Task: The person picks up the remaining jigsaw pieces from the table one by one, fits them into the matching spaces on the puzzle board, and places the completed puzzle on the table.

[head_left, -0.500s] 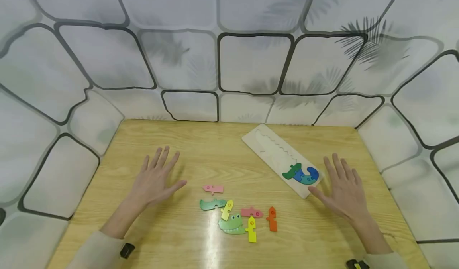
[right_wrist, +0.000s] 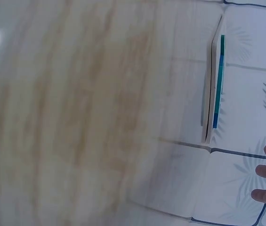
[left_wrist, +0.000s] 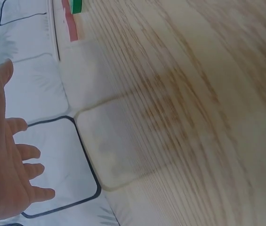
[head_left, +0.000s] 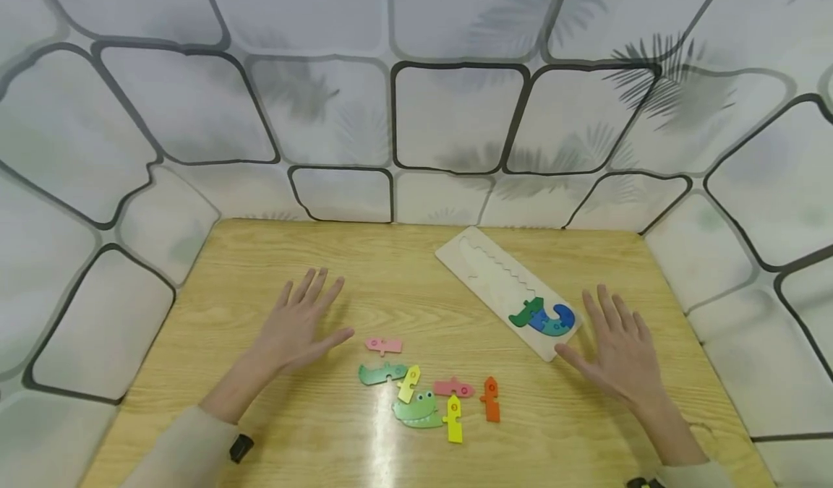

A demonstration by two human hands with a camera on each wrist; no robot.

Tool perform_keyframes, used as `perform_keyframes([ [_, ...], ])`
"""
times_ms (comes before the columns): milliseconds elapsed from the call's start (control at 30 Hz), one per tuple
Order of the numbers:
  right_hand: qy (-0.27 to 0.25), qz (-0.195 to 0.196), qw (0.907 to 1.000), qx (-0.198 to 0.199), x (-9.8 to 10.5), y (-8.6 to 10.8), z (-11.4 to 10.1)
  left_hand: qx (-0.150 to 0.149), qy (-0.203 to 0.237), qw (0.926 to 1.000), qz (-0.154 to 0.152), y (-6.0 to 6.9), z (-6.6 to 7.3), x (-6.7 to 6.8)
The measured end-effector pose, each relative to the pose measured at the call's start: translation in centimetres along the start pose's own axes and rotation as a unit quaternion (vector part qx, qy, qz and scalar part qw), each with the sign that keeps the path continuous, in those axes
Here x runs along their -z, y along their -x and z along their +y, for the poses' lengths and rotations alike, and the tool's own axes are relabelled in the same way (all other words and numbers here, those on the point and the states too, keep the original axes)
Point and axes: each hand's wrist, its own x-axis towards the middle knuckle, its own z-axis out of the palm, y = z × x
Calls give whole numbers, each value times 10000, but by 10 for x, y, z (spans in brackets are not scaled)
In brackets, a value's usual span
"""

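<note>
My left hand hovers spread over the table, left of the loose puzzle pieces, holding nothing. Fingers straight, my right hand is just right of a wooden puzzle board, its thumb near the board's lower corner; contact there cannot be told. Green and blue pieces sit in the board's near right end. Between the hands lie a crocodile head piece, a teal piece, two pink pieces, two yellow pieces and an orange piece. The board appears edge-on in the right wrist view.
The wooden table meets a pale wall covering with dark stone outlines and leaf prints at its back and sides. A bright light reflection lies on the tabletop near the front.
My left hand has shifted a little to the right, toward the loose pieces. The right hand has hardly moved, and the pieces and board lie as before. The head view has shifted slightly.
</note>
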Motion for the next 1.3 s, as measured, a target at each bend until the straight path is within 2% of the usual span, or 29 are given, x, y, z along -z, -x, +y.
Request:
perform_keyframes([
  [300, 56, -145, 9999, -61, -2, 3, 1, -361, -84, 9992, -125, -23, 14, -8],
  [600, 84, -400, 9992, -52, -7, 3, 4, -754, -133, 9960, -464, -53, 25, -15],
  [800, 170, -465, 9988, 8, -11, 2, 7, -962, -67, 9936, -582, -71, 30, -19],
  [1133, 347, -513, 9980, 84, -12, 1, 9, -1340, -143, 9875, -814, -95, 42, -23],
  [1300, 370, -622, 9973, 90, -11, -2, 12, -1539, -341, 9837, -869, -110, 50, -26],
])
